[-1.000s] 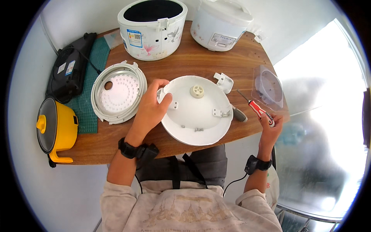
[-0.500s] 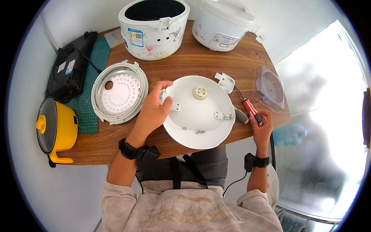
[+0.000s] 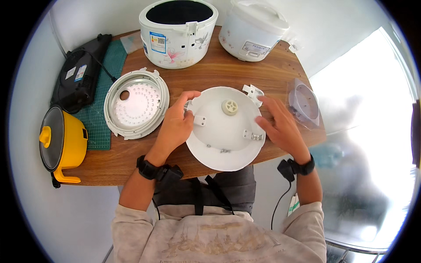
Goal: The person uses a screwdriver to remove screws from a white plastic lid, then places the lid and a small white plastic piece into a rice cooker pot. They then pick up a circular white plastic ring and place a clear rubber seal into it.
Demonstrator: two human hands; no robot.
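Observation:
A round, shallow white cover [image 3: 226, 153] lies hollow side up at the table's front edge. In it sit a cream spoked round knob [image 3: 229, 107], a small metal bracket [image 3: 253, 135] and a few loose screws [image 3: 224, 151]. My left hand [image 3: 175, 125] grips the cover's left rim between thumb and fingers, by a white tab. My right hand [image 3: 280, 125] is over the right rim, thumb and fingers apart, beside a white plastic hinge piece [image 3: 253, 94]. Whether it touches the rim I cannot tell. The screwdrivers are hidden under it.
A silver-and-white inner lid [image 3: 137, 105] lies left of the cover. Farther left are a yellow pot [image 3: 72, 140], a black appliance [image 3: 76, 76] and a green cutting mat [image 3: 100, 131]. Two rice cookers, one open [image 3: 179, 44] and one lidded [image 3: 252, 33], stand behind; a clear plastic tray [image 3: 303, 103] lies right.
My right hand has left the red-handled screwdriver and moved up and left to the cover's right rim. My left hand stays on the left rim.

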